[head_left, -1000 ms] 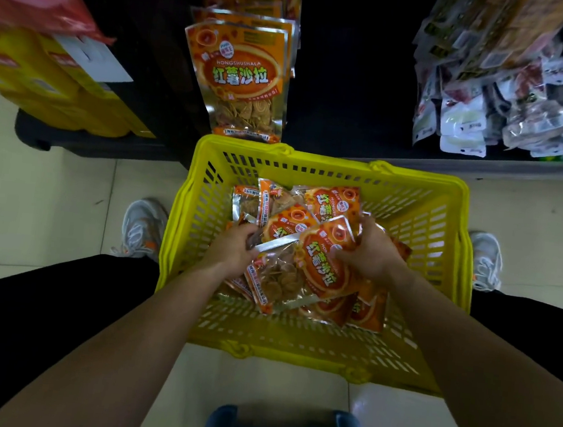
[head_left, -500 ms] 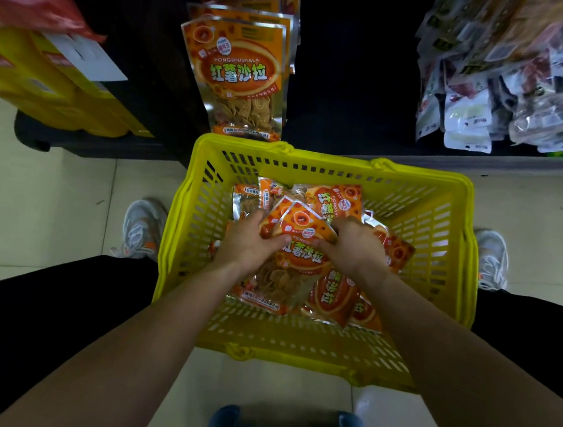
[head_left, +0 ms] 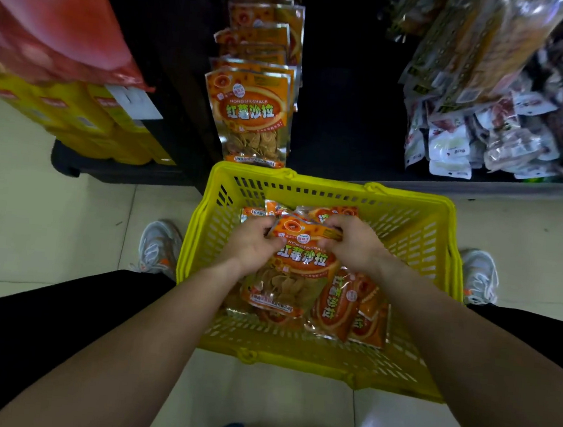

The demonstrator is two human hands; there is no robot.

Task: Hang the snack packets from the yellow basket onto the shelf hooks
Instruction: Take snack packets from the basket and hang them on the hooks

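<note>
Both hands now hold one orange snack packet (head_left: pixel 294 259) by its top edge, upright.
Left hand (head_left: pixel 251 245) and right hand (head_left: pixel 352 246) fingers pinch it above the yellow basket (head_left: pixel 419 233), near the hanging packets (head_left: pixel 248 113) farther on.

- The pale tiled floor (head_left: pixel 48 225) carries the yellow basket (head_left: pixel 440 263), set just before the dark shelf unit.
- Two grey-and-white sneakers (head_left: pixel 158 246) stand on it, one at each side of the basket.
- A dark shelf base (head_left: pixel 105 170) rests on the tiles at left, bearing yellow boxes (head_left: pixel 76 114).

Bare forearms, black trousers (head_left: pixel 57 312), and grey-white sneakers (head_left: pixel 158 248) with orange accents.
</note>
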